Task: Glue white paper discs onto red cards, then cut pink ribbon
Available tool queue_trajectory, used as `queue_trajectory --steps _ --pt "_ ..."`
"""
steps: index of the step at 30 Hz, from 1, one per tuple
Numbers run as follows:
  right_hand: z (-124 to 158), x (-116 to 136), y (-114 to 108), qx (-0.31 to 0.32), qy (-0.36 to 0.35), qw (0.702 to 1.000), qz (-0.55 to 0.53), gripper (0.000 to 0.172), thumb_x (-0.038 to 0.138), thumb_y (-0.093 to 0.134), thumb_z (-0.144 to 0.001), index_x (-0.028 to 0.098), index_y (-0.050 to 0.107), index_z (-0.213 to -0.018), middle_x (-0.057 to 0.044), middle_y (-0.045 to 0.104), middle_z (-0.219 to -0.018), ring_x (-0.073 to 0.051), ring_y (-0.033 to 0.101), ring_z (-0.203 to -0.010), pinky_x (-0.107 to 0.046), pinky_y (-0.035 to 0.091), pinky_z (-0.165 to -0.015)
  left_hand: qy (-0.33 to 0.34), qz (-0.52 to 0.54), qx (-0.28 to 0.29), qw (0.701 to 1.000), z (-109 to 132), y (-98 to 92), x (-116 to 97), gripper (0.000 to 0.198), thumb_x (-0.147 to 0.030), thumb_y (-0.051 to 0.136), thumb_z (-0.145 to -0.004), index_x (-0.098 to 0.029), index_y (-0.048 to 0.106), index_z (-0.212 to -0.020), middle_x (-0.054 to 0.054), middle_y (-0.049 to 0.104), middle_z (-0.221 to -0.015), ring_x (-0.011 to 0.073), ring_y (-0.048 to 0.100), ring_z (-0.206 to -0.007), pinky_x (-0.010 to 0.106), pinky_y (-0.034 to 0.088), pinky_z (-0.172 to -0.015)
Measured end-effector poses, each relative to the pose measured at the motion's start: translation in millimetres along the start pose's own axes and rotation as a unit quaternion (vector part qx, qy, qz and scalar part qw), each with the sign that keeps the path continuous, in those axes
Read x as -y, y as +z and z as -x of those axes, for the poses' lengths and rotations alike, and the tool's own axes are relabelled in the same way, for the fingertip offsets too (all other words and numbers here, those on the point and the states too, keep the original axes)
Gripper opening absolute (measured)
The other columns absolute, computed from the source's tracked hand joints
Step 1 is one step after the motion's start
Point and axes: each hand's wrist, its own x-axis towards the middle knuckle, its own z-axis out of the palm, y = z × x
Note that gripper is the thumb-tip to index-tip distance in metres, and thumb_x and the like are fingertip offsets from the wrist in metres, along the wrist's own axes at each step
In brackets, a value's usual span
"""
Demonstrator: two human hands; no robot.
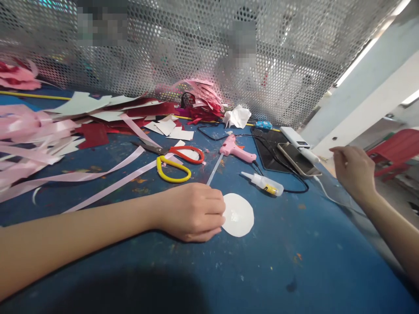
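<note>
My left hand [196, 212] rests on the blue table with its fingers curled, gripping the left edge of a white paper circle [240, 216]. A wet-looking spot shows near the circle's middle. Raised over the table's right edge, my right hand [355, 172] has its fingers bent and drawn together; anything inside them is hidden. Beyond my left hand lies a pink hot glue gun [238, 150] with a glue stick [215, 169] jutting from its back. A small glue bottle [264, 184] with a yellow label lies on its side, between the circle and the phone.
Scissors [183, 153] with red and yellow handles lie among pink ribbons [121, 163]. White and red card pieces [98, 109] pile up at the back left. A phone [297, 159], a tablet [266, 150], a power bank [294, 137] and cables lie right. Perforated metal [183, 48] borders the back.
</note>
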Motion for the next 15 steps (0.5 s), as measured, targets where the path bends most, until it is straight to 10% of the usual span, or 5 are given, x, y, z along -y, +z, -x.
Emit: queue_trajectory --steps 15 --pt "-0.2 -4.0 19.2 0.083 0.082 0.987 -0.108 0.018 0.032 0.064 -0.074 0.021 0.064 -0.088 -0.009 0.068 -0.085 -0.025 0.065 -0.087 -0.032 0.045 -0.075 0.007 0.002 -0.034 0.999 -0.7 0.8 0.4 0.01 -0.018 0.055 -0.082 -0.018 0.06 -0.074 0.003 0.058 -0.068 0.014 0.055 -0.066 0.024 0.045 -0.062"
